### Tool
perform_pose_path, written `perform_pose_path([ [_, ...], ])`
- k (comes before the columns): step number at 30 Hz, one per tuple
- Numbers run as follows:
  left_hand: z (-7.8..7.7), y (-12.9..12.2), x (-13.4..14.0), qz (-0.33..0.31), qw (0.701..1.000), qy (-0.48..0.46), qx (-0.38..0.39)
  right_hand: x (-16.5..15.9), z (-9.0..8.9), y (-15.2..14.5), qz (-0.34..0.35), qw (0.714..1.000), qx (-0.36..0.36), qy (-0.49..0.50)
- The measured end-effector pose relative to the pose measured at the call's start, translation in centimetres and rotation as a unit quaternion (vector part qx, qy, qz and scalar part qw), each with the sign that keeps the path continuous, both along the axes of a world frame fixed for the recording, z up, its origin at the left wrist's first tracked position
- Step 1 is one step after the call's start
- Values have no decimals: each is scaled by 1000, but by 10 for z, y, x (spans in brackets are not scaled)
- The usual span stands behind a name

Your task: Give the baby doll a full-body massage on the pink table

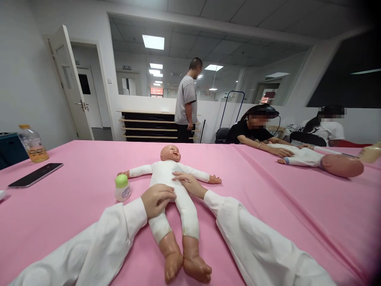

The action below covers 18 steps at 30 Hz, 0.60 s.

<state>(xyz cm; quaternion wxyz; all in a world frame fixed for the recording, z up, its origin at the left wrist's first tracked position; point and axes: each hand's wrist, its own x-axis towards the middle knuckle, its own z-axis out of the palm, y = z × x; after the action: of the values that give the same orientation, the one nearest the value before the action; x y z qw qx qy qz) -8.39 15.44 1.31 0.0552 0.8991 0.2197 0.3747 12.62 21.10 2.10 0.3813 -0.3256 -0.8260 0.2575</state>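
Observation:
A baby doll (164,172) with a white cloth body lies on its back, its head away from me and its feet towards me. My left hand (158,198) rests on the doll's lower belly and hip, fingers stretched out and lying flat. Higher up, on the other side of the belly, my right hand (190,183) lies with its fingers extended across the cloth. Neither hand grasps anything. Beside the doll's arm, left of my left hand, stands a small white bottle (122,188) with a green cap.
A pink cloth (247,190) covers the table. At the left are a phone (36,175) and a drink bottle (32,143). Across the table at right, a person (248,129) touches another doll (309,158). Another person (187,99) stands behind the table.

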Motion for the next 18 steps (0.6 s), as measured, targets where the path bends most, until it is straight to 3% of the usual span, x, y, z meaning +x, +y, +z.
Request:
perform_pose_path([
  [4,22,22,22,-53,998,27,-36,-31,18,40,105,991,-14,-81],
  [7,19,40,30,-60,995,35,-73,-50,21,76,144,977,0,-158],
  [11,3,53,26,-13,993,31,-116,-61,13,110,116,977,50,-171],
  [15,-9,62,15,97,978,-15,-184,-56,-1,116,29,997,50,-51],
  [18,-16,67,10,147,967,-50,-202,-43,-10,110,8,999,50,13],
])
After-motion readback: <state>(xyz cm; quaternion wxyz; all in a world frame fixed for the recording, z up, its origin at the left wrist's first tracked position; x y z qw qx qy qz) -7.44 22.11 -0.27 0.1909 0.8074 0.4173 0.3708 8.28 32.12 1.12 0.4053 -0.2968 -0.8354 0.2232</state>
